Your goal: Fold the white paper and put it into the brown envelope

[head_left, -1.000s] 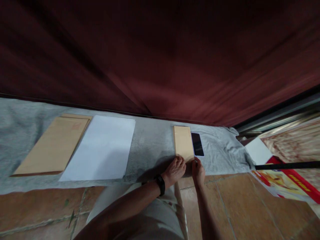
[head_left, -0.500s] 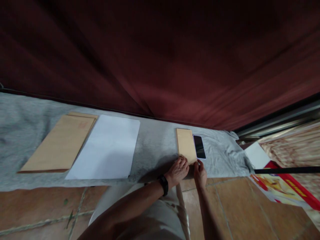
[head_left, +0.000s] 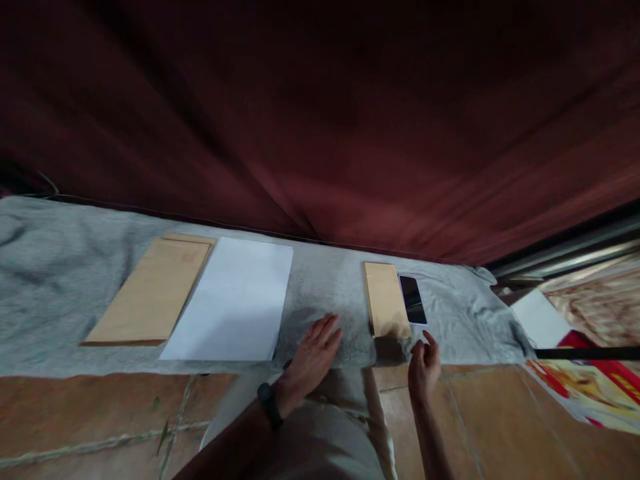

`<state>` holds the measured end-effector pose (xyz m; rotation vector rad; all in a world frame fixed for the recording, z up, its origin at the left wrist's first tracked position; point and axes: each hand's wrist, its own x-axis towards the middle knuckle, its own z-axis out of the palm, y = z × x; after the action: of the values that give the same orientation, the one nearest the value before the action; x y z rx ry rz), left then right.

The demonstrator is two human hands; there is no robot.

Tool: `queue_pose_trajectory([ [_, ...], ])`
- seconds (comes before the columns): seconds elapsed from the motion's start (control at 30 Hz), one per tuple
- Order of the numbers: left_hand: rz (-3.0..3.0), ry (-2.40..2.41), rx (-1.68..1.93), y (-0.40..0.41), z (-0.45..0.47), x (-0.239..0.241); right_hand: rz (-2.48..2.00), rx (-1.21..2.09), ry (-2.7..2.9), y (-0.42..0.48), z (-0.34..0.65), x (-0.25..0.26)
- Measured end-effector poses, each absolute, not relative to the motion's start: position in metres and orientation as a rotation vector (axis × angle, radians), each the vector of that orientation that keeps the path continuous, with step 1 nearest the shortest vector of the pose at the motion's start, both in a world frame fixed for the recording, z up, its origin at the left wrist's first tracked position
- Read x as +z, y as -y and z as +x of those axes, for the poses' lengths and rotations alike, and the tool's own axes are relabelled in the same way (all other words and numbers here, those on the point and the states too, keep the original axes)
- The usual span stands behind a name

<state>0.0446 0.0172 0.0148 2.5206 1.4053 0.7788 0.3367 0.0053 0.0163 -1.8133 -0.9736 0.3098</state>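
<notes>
Both hands empty, fingers loose and apart, hovering near the near edge of the grey cloth (head_left: 60,267). Left hand (head_left: 313,357) flat, fingers spread, over the cloth between the white sheet (head_left: 233,300) and the small brown envelope (head_left: 386,308); not touching either. Right hand (head_left: 424,363) half-curled, just near-right of the small envelope, apart from it. Phone (head_left: 413,299) lies touching the envelope's right edge. Large brown envelope (head_left: 153,290) sits far left, tucked beside the white sheet. Dark red curtain (head_left: 320,120) behind.
</notes>
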Motion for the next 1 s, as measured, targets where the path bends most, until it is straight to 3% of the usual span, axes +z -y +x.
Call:
queue_pose_trajectory([
  [0.33,2.374,-2.097,0.694,0.033,-0.089,-0.005,-1.422,0.721,1.571,-0.020,0.202,-0.004],
  [0.63,2.353,-2.061,0.443,0.041,-0.081,-0.010,-1.321,0.604,1.877,-0.022,0.173,-0.023],
  [1.0,2.230,-1.919,0.633,0.031,-0.076,0.011,-1.374,0.581,1.887,-0.023,0.170,-0.025],
])
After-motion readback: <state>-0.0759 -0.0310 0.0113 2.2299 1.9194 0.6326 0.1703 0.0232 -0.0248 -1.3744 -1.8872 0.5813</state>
